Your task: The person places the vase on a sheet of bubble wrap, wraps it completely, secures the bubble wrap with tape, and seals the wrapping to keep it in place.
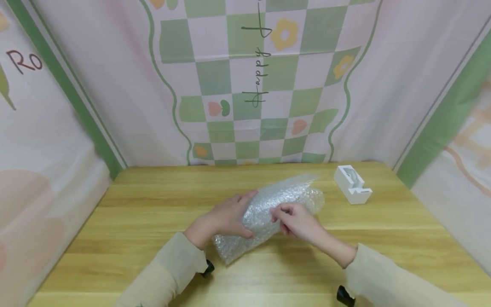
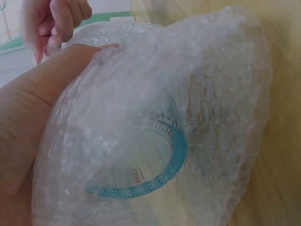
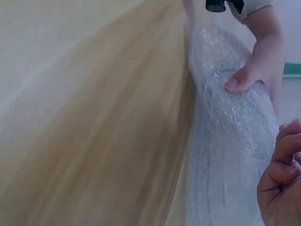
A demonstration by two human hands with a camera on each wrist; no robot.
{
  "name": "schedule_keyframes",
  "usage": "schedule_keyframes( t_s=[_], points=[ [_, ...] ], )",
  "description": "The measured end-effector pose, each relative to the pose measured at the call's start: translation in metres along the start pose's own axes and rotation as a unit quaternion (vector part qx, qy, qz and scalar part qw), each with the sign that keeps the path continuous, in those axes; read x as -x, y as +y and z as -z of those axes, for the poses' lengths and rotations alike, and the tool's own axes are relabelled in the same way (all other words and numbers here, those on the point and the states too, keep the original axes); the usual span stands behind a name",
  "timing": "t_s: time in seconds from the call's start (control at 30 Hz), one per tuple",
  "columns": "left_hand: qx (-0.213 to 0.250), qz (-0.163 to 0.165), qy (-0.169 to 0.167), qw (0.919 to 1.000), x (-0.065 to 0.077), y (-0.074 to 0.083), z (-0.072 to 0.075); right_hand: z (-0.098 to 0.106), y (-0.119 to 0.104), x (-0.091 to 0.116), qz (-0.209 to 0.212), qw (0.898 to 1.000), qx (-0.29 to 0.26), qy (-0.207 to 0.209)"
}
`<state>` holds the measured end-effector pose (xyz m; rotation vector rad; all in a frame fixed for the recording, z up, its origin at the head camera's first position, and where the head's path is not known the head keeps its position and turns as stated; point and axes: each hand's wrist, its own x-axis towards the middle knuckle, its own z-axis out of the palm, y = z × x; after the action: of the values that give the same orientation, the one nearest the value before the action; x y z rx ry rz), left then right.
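Note:
A bundle of clear bubble wrap [image 1: 268, 204] lies slantwise on the table, rolled round a clear, cup-like vessel with a teal patterned rim [image 2: 176, 155], seen through the open end in the left wrist view. My left hand [image 1: 230, 215] grips the bundle near its left end, thumb on the near side and fingers over the top. At the bundle's middle is my right hand [image 1: 297, 219], its fingers curled and fingertips close to the wrap's surface. Whether these fingertips pinch anything thin and clear, I cannot tell.
A white tape dispenser [image 1: 353, 185] with a roll of clear tape stands at the table's back right. The wooden table [image 1: 153, 204] meets a checked green and white curtain [image 1: 245, 106] at the back, with more hanging cloth on both sides.

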<state>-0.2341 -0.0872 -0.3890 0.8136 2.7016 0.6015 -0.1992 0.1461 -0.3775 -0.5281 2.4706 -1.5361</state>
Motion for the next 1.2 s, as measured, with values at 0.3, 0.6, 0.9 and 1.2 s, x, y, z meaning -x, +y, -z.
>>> schedule_keyframes(
  t_s=[0.3, 0.6, 0.9, 1.2],
  points=[
    [0.007, 0.003, -0.001, 1.0, 0.001, 0.001, 0.001, 0.003, 0.001, -0.009, 0.0, 0.999, 0.051, 0.02],
    [-0.005, -0.003, 0.001, 1.0, 0.001, 0.001, -0.001, 0.008, 0.001, -0.005, -0.019, 0.997, 0.067, 0.012],
    [-0.013, 0.002, -0.001, 0.9999, 0.001, 0.003, 0.0, 0.012, 0.002, -0.001, -0.029, 0.997, 0.075, 0.017],
    [-0.01, 0.004, -0.001, 0.9999, 0.001, 0.004, 0.0, 0.017, 0.002, -0.003, -0.021, 0.991, 0.129, 0.015]
  ],
)
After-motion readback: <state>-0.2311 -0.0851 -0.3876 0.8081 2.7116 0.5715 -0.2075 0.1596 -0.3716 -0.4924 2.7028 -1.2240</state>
